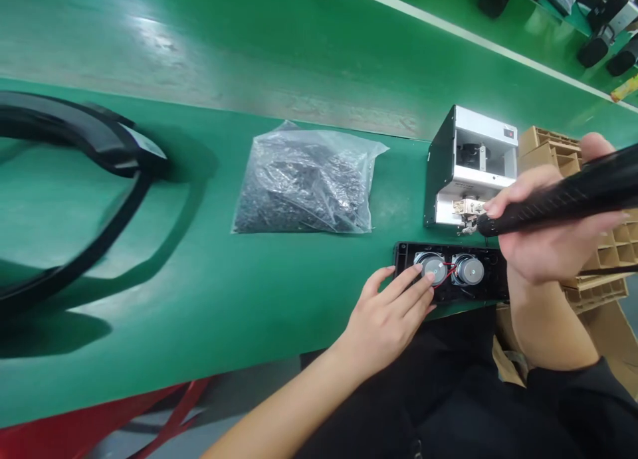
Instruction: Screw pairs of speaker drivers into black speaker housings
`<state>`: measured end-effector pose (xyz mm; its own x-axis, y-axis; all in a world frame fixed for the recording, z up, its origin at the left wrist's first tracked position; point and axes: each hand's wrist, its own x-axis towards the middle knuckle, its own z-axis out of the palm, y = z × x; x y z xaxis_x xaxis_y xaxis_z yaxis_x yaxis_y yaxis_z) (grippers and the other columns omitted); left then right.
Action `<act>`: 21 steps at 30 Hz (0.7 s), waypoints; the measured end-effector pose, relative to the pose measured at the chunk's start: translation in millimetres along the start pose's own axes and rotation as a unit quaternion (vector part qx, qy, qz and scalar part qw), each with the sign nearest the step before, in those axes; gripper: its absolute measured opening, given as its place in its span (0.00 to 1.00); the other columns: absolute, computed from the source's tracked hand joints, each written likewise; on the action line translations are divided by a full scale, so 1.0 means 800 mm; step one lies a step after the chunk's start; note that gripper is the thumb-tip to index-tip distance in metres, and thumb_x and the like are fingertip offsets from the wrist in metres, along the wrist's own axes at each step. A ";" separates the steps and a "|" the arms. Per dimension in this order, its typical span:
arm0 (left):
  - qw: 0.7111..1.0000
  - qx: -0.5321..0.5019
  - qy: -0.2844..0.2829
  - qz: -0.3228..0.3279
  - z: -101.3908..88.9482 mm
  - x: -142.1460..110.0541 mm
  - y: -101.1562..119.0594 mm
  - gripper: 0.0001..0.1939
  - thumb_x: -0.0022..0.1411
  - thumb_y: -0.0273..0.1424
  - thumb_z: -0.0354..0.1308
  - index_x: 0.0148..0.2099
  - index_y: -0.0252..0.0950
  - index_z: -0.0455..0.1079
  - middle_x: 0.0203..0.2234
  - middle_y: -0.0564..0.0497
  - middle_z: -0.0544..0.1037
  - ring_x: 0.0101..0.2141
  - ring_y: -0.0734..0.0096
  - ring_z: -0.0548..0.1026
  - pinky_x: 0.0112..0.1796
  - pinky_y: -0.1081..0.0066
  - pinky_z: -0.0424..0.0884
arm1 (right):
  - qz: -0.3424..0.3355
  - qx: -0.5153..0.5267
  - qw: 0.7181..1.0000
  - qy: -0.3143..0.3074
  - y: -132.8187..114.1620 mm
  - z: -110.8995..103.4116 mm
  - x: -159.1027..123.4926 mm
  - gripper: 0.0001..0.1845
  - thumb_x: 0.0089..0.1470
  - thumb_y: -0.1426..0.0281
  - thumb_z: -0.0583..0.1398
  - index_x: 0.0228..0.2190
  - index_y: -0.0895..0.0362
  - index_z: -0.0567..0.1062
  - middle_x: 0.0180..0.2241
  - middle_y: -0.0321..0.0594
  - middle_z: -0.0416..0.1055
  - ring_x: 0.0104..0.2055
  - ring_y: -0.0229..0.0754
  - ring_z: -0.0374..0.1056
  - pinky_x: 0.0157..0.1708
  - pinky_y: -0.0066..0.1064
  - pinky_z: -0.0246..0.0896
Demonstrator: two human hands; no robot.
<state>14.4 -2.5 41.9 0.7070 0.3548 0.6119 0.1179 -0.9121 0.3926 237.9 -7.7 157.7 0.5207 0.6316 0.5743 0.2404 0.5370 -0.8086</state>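
While our right hand wraps closely round a black electric screwdriver, holding it in a narrow, closed grip, we have its tip just beside a small metal fitting at the front of a white-and-black benchtop machine. Just below that grip lies a black plastic housing with two round speakers seated in it, the nearer speaker almost under the screwdriver's tip and the farther speaker beneath our left hand. That hand is open, its fingers loosely spread and holding nothing, with the fingertips resting on the farther speaker. Red wires run between the two speakers. Behind the right hand stand cardboard dividers. Well left of the grip, on a green bench mat, lies a clear plastic bag of small black parts, and past it a blurred, curved black object.
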 end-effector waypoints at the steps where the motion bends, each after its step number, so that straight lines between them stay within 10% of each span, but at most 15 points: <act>1: 1.000 -0.002 0.003 0.001 0.001 -0.001 0.000 0.05 0.75 0.25 0.65 0.47 0.38 0.82 0.50 0.50 0.90 0.52 0.60 0.87 0.56 0.56 0.72 | 0.003 0.009 1.000 0.002 -0.011 0.004 -0.002 0.28 0.67 0.41 0.59 0.56 0.45 0.79 0.28 0.31 0.75 0.21 0.39 0.71 0.21 0.35 0.74; 7: 1.000 -0.014 0.025 0.003 0.007 -0.003 -0.003 0.04 0.75 0.26 0.65 0.47 0.38 0.82 0.50 0.51 0.90 0.49 0.64 0.87 0.57 0.57 0.71 | 0.124 0.069 0.987 -0.071 -0.028 0.031 -0.018 0.28 0.63 0.39 0.63 0.55 0.41 0.80 0.27 0.30 0.77 0.21 0.41 0.71 0.23 0.36 0.75; 21: 0.999 -0.025 0.032 -0.001 0.014 -0.009 -0.004 0.03 0.76 0.29 0.66 0.46 0.40 0.82 0.51 0.53 0.89 0.50 0.67 0.85 0.62 0.58 0.67 | 0.027 0.049 0.992 -0.114 0.042 0.041 -0.047 0.42 0.62 0.29 0.50 0.56 0.45 0.79 0.22 0.29 0.72 0.15 0.38 0.62 0.15 0.31 0.66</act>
<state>16.4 -4.5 28.5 0.6607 0.3701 0.6530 0.0834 -0.9008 0.4261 199.4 5.2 113.5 0.3284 0.7658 0.5529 0.1297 0.5432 -0.8295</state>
